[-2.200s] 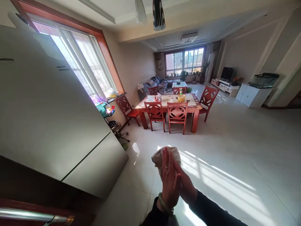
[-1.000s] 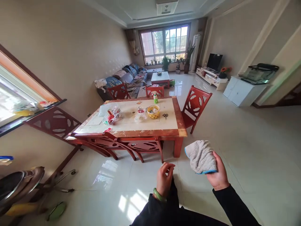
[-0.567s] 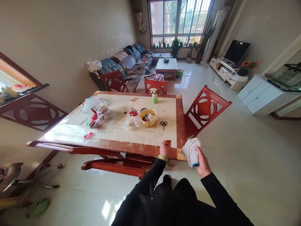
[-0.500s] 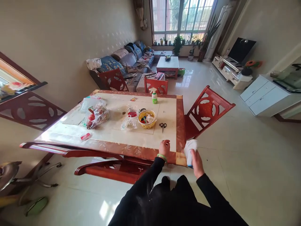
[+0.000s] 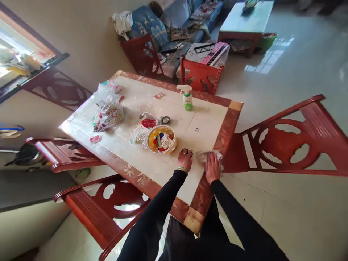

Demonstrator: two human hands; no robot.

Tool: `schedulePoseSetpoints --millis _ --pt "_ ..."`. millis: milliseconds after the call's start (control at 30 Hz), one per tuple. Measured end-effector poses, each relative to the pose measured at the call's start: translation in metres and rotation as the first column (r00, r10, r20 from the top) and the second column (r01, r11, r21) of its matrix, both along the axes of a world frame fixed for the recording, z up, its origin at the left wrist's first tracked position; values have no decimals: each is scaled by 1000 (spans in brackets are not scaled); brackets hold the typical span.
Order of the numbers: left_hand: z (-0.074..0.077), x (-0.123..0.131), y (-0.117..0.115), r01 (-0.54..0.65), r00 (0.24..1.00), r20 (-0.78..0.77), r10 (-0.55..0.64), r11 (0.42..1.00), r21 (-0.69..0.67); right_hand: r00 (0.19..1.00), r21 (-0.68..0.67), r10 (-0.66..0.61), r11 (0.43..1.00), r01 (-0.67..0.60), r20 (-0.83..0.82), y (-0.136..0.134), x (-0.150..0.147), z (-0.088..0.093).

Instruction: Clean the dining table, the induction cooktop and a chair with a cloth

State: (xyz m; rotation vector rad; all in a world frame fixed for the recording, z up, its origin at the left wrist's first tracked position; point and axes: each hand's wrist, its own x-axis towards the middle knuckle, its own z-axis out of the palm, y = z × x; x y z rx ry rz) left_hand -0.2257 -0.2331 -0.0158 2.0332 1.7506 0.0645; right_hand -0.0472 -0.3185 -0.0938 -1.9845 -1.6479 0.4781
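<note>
Right hand (image 5: 212, 168) lies palm down on a bunched grey terry cloth (image 5: 209, 156), its fingers together, pinning the cloth against the tabletop. We find the cloth at the right side of the dining table (image 5: 174, 188) as we face it, straddling the line between the cream panel and the floral reddish-brown border. Its long axis runs roughly crosswise to our forearm, left to right in the view, with 1 end pointing toward the red wooden chair (image 5: 282, 145) beyond the table edge. A flat palm with even pressure keeps the whole cloth in contact with the surface, which suits this spot better than a fingertip grip.

Left hand (image 5: 185, 160), a green bangle (image 5: 182, 169) at its wrist, has its fingers curled down over black-handled scissors (image 5: 186, 152). We cannot tell whether they clasp the scissors or only touch them. Just beyond sits a yellow woven basket (image 5: 161, 139) of small items, and farther on stands a green-labelled spray bottle (image 5: 187, 98). Black sleeves (image 5: 154, 214) enter from the bottom of the view, with the 2 hands just apart.
</note>
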Motion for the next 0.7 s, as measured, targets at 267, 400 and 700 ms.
schedulePoseSetpoints --millis 267,400,700 --pt "-3 0 -3 -132 991 21 131 991 28 996 46 37 998 -41 84 109 -2 3" --pt "14 -31 -39 -382 924 61 378 923 57 969 17 244 970 -244 -38 38 -57 8" --pt "20 -82 -103 -555 827 -4 562 816 -159 994 120 -25 992 38 -105 111 98 30"
